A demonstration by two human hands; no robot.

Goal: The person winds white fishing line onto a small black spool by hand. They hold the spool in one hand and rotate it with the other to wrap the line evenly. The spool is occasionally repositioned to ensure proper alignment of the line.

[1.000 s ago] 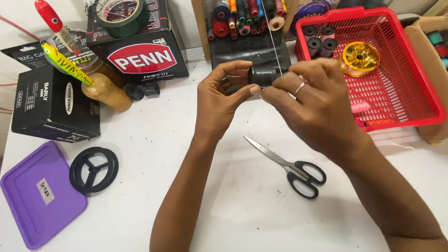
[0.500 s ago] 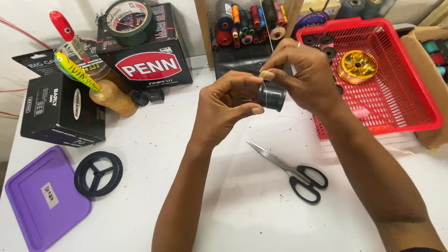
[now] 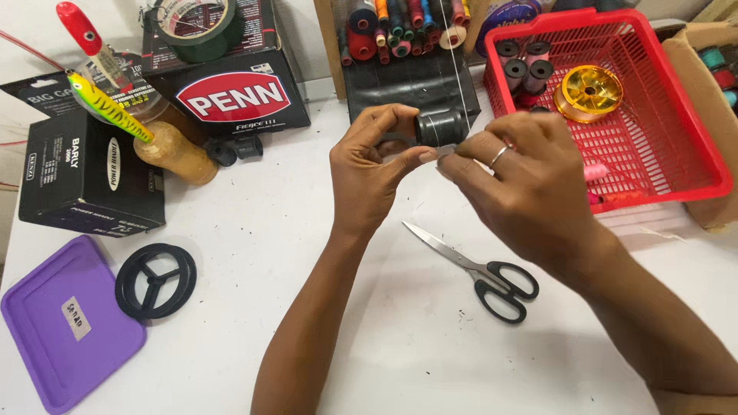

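Above the white table (image 3: 400, 346), toward its far middle, the left hand (image 3: 373, 173) pinches a small dark spool (image 3: 440, 127) between thumb and fingertips, the spool lying on its side with its axis running left to right. The right hand (image 3: 523, 184) comes in from the right with its fingertips pressed together just below and beside the spool — a ring shows on one finger. A thin pale line (image 3: 460, 73) runs from the spool up toward the far edge of the scene; whether the right fingers grip that line cannot be told.

Near the hands, a little to the right, a pair of black-handled scissors (image 3: 477, 269) lies flat on the table, blades closed and pointing far-left. To the far right stands a red plastic basket (image 3: 692, 100) holding a gold spool (image 3: 588, 92) and a few dark bobbins (image 3: 526, 65). Behind the hands, a black rack of coloured thread spools (image 3: 403, 27) sits at the far edge.

On the left side, a black box (image 3: 88, 173) lies flat — beside it a brown bottle (image 3: 173, 154) carries a yellow-green fishing lure (image 3: 108, 107) across its top. Farther back another black box with a red oval (image 3: 231, 96) bears a roll of dark green tape (image 3: 196, 27). At the near left, a purple tray (image 3: 65, 330) touches a black spoked ring (image 3: 156, 280).
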